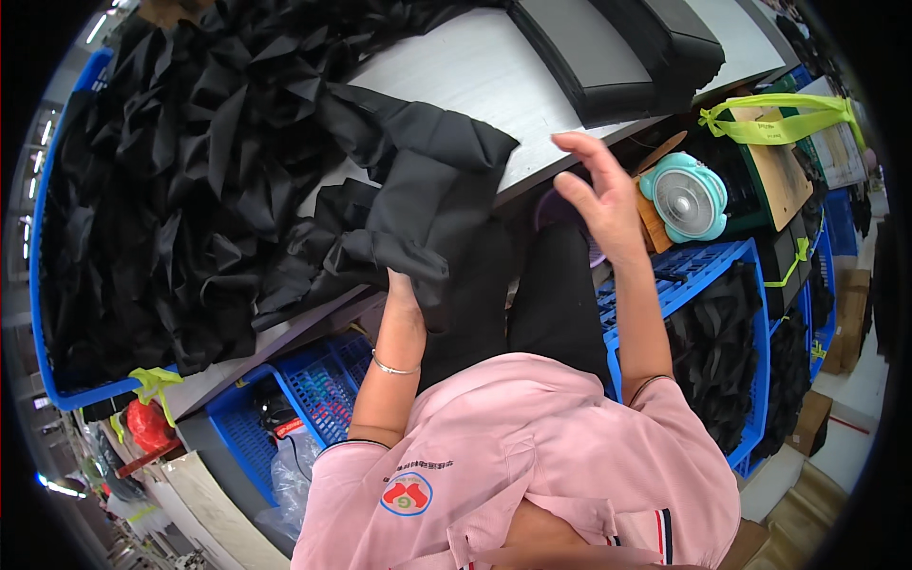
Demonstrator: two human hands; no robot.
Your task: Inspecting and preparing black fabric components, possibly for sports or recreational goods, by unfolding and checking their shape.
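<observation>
A piece of black fabric (432,185) hangs over the near edge of the table, a corner of it pointing right. My left hand (400,288) is under its near fold; only the wrist side shows and the fingers are hidden. My right hand (613,204) is raised to the right of the fabric, apart from it. Its thumb and fingers are spread with nothing between them. A large heap of crumpled black fabric pieces (180,180) lies at the left, running up to the piece over my left hand.
Neat stacks of black pieces (594,57) lie on the pale tabletop (427,62) at the far right. A turquoise fan (686,198) and a yellow-green strap (779,122) are at the right. Blue crates (755,351) of black fabric stand below; a blue basket (318,389) is at lower left.
</observation>
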